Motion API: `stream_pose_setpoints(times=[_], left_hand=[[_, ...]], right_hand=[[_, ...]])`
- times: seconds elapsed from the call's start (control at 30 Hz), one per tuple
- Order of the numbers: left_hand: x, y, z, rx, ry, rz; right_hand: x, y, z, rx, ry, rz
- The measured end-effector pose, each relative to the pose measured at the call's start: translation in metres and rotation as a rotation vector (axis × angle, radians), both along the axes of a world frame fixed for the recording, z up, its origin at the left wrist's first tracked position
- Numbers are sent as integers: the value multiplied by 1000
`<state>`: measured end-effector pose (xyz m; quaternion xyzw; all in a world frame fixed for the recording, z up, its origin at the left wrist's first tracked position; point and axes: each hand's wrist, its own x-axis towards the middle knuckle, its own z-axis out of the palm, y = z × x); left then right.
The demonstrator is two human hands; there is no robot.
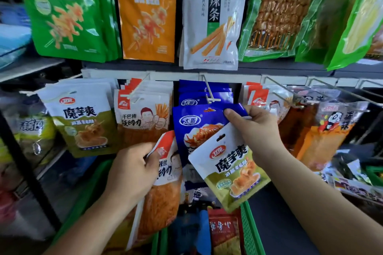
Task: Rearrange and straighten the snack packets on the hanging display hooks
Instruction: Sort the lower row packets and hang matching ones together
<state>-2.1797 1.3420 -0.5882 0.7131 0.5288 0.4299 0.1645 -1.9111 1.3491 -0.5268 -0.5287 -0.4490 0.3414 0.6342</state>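
There's the left hand [132,170], grip curled round the top of a red-and-white packet [165,180], held above the green basket [250,232]. The right hand [255,128] pinches the blue packet [194,128] at its top edge, just below the middle hook [210,93]. The tilted olive packet [230,170] seems caught under those same fingers.

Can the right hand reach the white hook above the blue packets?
Probably yes: the white hook sits just above the right hand, nothing between, though that hand grips a blue packet and an olive packet.
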Motion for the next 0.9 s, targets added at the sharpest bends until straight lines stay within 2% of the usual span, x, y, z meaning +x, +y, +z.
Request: stream_pose_setpoints(times=[0.4,0.63,0.8,0.9], left_hand=[[-16,-9,10,-60,-205,36],[-17,-11,10,-90,-234,10],[-13,-10,13,-94,-250,19],[-11,-8,14,-86,-252,38]], right_hand=[[-17,12,2,45,91,-31],[-28,17,2,57,98,-32],[-26,18,-2,83,34,-63],[-18,19,-4,108,70,-101]])
